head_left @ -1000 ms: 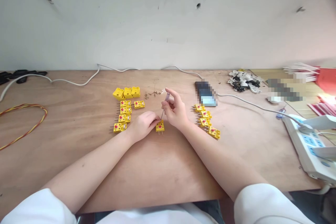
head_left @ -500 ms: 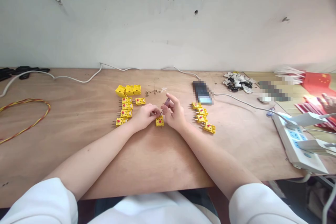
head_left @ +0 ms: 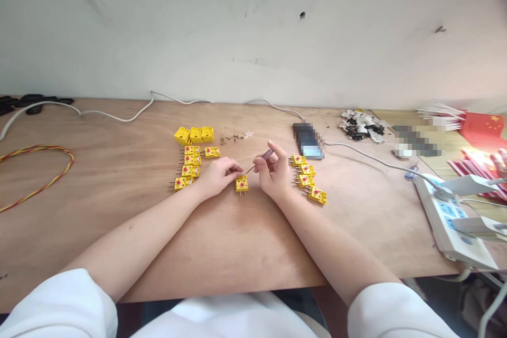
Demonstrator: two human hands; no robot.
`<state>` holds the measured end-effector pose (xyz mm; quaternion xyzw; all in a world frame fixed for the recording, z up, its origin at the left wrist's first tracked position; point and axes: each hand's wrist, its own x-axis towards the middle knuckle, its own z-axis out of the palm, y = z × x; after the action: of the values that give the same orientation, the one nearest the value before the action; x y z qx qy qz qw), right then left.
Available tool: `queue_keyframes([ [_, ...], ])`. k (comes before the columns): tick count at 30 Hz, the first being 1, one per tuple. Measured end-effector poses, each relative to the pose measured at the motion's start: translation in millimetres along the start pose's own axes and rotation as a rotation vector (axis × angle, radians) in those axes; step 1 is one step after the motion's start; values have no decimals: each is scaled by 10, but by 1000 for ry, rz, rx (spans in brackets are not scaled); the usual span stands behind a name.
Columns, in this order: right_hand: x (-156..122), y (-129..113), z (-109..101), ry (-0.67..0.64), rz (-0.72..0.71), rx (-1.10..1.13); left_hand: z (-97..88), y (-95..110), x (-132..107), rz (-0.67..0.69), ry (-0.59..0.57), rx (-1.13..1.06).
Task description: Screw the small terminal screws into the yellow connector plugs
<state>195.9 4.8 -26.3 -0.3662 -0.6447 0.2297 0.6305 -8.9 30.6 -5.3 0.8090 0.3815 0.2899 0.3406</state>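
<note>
A small yellow plug connector (head_left: 241,185), with a red round spot and two metal pins pointing toward me, lies on the table between my hands. My left hand (head_left: 219,177) has its fingertips pinched at the connector's far left edge. In my right hand (head_left: 275,174) is a small screwdriver (head_left: 268,155), its handle between thumb and fingers. The thin shaft slants down left, its tip near the connector's far end. Whether the tip touches a screw is too small to tell.
Left of my hands are more yellow connectors (head_left: 190,171) and yellow covers (head_left: 196,134). Small screws (head_left: 224,140) lie behind. More connectors (head_left: 306,180), a phone (head_left: 309,140) and a power strip (head_left: 451,222) lie to the right. Another person's hand shows at the right edge.
My right hand has moved a little to the right, and the screwdriver now leans further over, with more of its shaft showing. My left hand stays by the connector.
</note>
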Motion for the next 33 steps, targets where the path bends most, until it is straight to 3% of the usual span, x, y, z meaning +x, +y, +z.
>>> queue_keyframes([
  [17,-4,70,52,-38,12,-20,12,-48,1,28,7,6],
  [33,-5,168,51,-37,-39,-92,63,10,51,-89,46,-76],
])
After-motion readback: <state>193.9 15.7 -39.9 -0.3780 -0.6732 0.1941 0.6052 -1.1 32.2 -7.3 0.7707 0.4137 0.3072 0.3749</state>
